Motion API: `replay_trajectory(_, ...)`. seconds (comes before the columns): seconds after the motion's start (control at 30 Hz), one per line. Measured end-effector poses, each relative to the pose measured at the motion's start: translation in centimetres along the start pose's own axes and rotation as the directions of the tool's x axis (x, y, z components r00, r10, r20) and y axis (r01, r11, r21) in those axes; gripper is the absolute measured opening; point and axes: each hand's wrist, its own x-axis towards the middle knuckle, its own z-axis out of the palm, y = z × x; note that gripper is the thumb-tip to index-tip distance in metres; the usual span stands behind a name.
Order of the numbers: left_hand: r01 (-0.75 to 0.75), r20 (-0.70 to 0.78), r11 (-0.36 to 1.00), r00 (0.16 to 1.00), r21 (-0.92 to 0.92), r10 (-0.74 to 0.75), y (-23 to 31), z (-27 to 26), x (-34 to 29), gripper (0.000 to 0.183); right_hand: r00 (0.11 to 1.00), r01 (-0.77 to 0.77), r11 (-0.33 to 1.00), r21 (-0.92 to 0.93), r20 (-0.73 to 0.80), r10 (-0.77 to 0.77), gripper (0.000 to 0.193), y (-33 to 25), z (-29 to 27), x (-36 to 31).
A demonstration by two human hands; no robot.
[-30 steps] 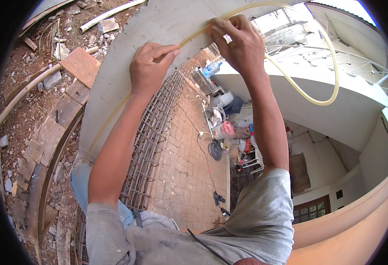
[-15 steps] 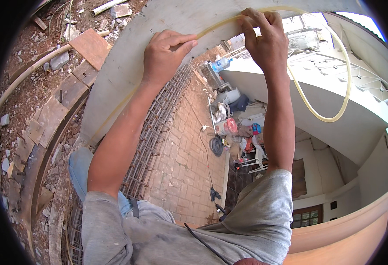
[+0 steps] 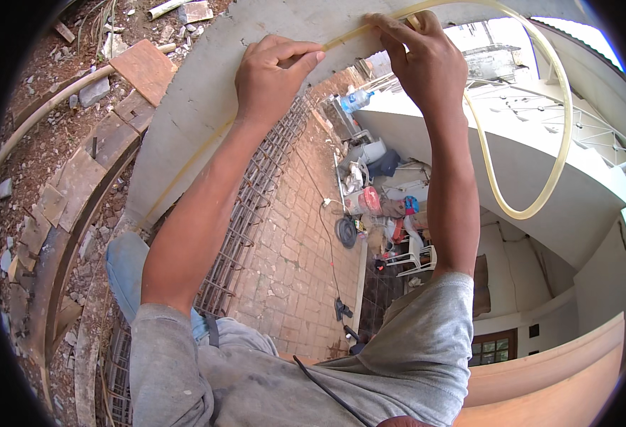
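Running across the top of the frame against a grey concrete surface [image 3: 199,92], the clear yellowish tube [image 3: 346,36] meets both hands, which are set apart along it. The left hand [image 3: 274,75] pinches it between thumb and finger, likely to fix one spot; the right hand [image 3: 428,67] has fingertips on it farther right, though whether they grip or merely press cannot be told. Two contact points probably hold the stretch between them straight and close to the concrete. Past the right hand, slack hangs in a wide loop at upper right, seemingly because nothing supports it there. More tube runs down the concrete, just left of the left forearm [image 3: 195,228]. Below centre, a rebar cage [image 3: 245,213] lies lengthwise beside brick paving [image 3: 284,277], perhaps to leave walking room.
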Motion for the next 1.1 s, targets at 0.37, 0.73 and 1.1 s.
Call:
replay_trajectory(0.37,-0.105,0.019,0.986,0.994,0.126,0.103,-0.3,-0.2,-0.2,0.017,0.994,-0.082,0.974,0.212,-0.051,0.095,0.021,0.1,-0.4,0.7)
replay_trajectory(0.73,-0.053,-0.018,0.998,0.998,0.043,0.054,-0.3,-0.1,0.0,0.015,0.992,-0.09,0.97,0.227,-0.064,0.107,0.02,-0.2,-0.4,0.5)
replay_trajectory(1.1,-0.117,-0.069,0.991,0.99,0.062,0.121,-0.4,0.3,-0.1,0.012,0.993,-0.07,0.994,0.088,-0.086,0.077,0.02,1.8,1.5,-0.4)
